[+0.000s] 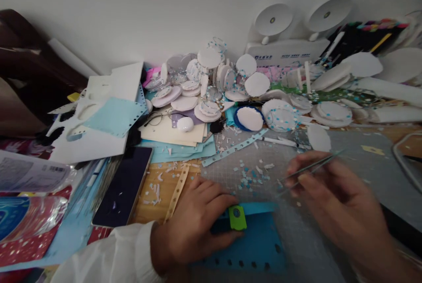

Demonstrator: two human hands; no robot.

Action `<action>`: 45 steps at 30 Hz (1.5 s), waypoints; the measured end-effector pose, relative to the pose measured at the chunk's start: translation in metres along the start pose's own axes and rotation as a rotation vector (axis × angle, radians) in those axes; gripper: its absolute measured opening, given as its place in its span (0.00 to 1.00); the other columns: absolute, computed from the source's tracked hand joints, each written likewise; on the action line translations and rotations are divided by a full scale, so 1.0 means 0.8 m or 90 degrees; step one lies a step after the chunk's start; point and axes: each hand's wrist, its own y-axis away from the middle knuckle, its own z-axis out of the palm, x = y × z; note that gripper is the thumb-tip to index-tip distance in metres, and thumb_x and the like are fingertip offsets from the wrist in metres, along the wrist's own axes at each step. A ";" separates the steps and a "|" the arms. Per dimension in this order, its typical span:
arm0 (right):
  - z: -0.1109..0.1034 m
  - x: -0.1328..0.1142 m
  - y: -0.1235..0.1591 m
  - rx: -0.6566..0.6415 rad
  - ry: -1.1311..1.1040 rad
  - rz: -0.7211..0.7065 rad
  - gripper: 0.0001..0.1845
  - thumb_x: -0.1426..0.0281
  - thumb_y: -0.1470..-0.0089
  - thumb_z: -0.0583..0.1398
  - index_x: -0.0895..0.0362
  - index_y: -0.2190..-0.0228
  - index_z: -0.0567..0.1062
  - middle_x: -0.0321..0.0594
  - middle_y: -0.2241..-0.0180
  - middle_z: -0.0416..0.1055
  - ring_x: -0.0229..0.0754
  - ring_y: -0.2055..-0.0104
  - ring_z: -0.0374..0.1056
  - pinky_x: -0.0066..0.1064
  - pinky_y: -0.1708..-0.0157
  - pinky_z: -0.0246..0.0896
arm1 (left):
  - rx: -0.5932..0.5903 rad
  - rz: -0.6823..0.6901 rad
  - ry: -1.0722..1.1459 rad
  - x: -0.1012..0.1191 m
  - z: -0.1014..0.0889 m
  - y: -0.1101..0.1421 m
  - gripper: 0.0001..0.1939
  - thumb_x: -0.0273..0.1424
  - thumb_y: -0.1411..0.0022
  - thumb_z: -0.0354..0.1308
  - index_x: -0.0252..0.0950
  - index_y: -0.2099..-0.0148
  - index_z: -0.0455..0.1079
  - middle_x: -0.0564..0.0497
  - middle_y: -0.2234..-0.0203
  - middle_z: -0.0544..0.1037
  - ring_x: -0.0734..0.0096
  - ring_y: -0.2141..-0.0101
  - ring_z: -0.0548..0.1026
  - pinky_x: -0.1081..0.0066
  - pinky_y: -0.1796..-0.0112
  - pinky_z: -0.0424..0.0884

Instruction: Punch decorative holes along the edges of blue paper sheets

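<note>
Mid-mat, two hands (201, 219) hold one green punch (238, 218), one tweezers (313, 168).

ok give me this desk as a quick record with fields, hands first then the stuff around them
left hand: grips green craft punch between thumb and fingers
under punch: blue paper sheet, row of punched holes along its near edge
right hand: holds what look like thin tweezers, blurred
surface: grey cutting mat
scraps: small blue paper cutouts beyond the sheet
left side: dark-screened phone
back: piled white discs, some with blue dots
</note>
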 end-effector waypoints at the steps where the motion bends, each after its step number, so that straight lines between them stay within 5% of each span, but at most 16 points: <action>1: 0.005 -0.002 0.004 -0.045 -0.035 0.016 0.03 0.66 0.41 0.61 0.49 0.63 0.74 0.37 0.67 0.73 0.38 0.73 0.72 0.25 0.79 0.70 | 0.001 -0.004 0.001 0.000 0.001 0.000 0.17 0.36 0.41 0.64 0.34 0.52 0.69 0.46 0.63 0.78 0.60 0.63 0.73 0.61 0.61 0.64; 5: 0.022 0.001 0.014 -0.143 -0.050 -0.005 0.04 0.64 0.42 0.63 0.49 0.66 0.76 0.35 0.70 0.76 0.37 0.75 0.74 0.23 0.79 0.73 | 0.011 0.008 0.001 0.001 0.003 0.001 0.16 0.35 0.40 0.65 0.34 0.53 0.68 0.47 0.64 0.78 0.61 0.64 0.74 0.62 0.61 0.63; 17: 0.022 0.002 0.029 -0.131 0.201 -0.125 0.04 0.69 0.46 0.65 0.47 0.66 0.78 0.33 0.72 0.79 0.40 0.71 0.76 0.27 0.72 0.74 | 0.015 0.047 -0.036 0.000 0.005 0.001 0.14 0.36 0.35 0.60 0.34 0.52 0.67 0.48 0.65 0.78 0.64 0.64 0.75 0.63 0.60 0.63; 27: 0.022 0.002 0.030 -0.193 0.187 -0.132 0.09 0.72 0.47 0.65 0.47 0.64 0.76 0.30 0.70 0.79 0.37 0.70 0.75 0.25 0.70 0.73 | 0.023 0.064 -0.055 -0.001 0.007 0.002 0.13 0.36 0.34 0.59 0.33 0.52 0.67 0.48 0.66 0.78 0.63 0.65 0.74 0.64 0.61 0.62; 31: 0.031 -0.004 0.026 -0.161 0.148 -0.079 0.02 0.68 0.45 0.65 0.48 0.69 0.77 0.31 0.75 0.77 0.36 0.75 0.75 0.22 0.76 0.72 | 0.028 0.074 -0.056 -0.002 0.008 0.002 0.13 0.37 0.34 0.58 0.33 0.53 0.67 0.48 0.65 0.79 0.64 0.65 0.74 0.63 0.60 0.62; 38: 0.043 -0.004 0.019 -0.123 0.010 0.015 0.11 0.59 0.44 0.64 0.52 0.73 0.75 0.33 0.82 0.72 0.38 0.82 0.72 0.25 0.82 0.71 | 0.030 0.068 -0.059 -0.001 0.008 0.003 0.14 0.38 0.35 0.59 0.33 0.52 0.67 0.48 0.64 0.78 0.64 0.65 0.74 0.63 0.60 0.62; 45: 0.035 0.015 0.026 -0.124 -0.063 0.112 0.08 0.63 0.44 0.65 0.52 0.71 0.74 0.30 0.82 0.72 0.35 0.81 0.71 0.21 0.80 0.69 | 0.044 0.058 -0.043 0.003 0.006 0.001 0.14 0.36 0.35 0.59 0.33 0.51 0.67 0.48 0.64 0.79 0.65 0.65 0.75 0.63 0.60 0.63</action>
